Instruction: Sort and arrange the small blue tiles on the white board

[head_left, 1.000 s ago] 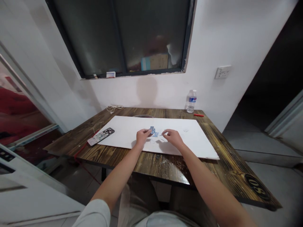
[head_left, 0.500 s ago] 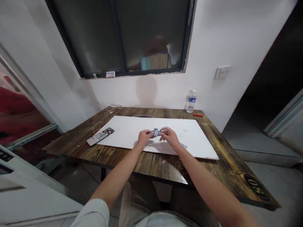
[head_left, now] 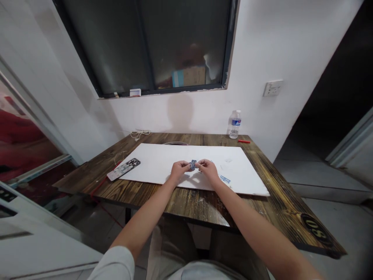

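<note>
Between my two hands is a small blue-and-grey piece [head_left: 193,165], too small to name its kind, held above the white board [head_left: 154,155]. My left hand [head_left: 180,170] pinches its left side with thumb and finger. My right hand [head_left: 207,168] grips the right side, fingertips pressed together. On the board beside my right forearm lies a flat blue openwork piece [head_left: 225,179]. Faint small marks or bits [head_left: 228,160] show farther right on the board.
A phone in a patterned case [head_left: 124,169] lies across the board's left edge. Toward the wall are a white cable [head_left: 140,134], a water bottle [head_left: 235,125] and a red pen-like object [head_left: 244,141]. The wooden table [head_left: 274,202] has a dark front edge.
The small piece has turned in my fingers and now looks darker and narrower. My right hand has shifted slightly, and more of the blue openwork piece on the board shows.
</note>
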Tool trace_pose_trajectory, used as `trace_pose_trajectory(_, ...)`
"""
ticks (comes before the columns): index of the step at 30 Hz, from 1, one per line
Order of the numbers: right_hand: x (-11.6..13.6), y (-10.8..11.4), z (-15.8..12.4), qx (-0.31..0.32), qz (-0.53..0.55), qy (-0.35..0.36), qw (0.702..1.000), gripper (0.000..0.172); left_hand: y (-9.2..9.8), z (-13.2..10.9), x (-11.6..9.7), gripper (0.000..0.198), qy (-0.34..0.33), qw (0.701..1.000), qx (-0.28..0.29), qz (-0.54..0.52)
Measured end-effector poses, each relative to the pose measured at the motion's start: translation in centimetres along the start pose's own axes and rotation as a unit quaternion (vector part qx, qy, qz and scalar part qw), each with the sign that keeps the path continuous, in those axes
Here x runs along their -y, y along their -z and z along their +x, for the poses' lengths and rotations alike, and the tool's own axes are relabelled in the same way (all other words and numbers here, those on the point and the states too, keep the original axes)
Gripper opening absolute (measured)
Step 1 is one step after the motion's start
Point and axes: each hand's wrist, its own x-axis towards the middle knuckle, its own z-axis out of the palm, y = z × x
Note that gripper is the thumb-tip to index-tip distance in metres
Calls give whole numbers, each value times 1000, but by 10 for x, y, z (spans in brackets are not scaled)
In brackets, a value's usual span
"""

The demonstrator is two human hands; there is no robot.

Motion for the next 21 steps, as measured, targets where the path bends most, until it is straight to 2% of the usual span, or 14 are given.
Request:
trace_pose_trajectory(10,-9,-12,-4,-5,72,-21,997,50,-3,-5,-5,45,9,999,31,8)
trace_pose_trajectory(16,-11,-13,-5,10,118,-24,993,47,-3,-6,-4,44,2,999,39,1)
trace_pose_trajectory(21,-13,-11,-4,42,70,-10,997,38,-3,-6,-4,45,9,999,51,-12)
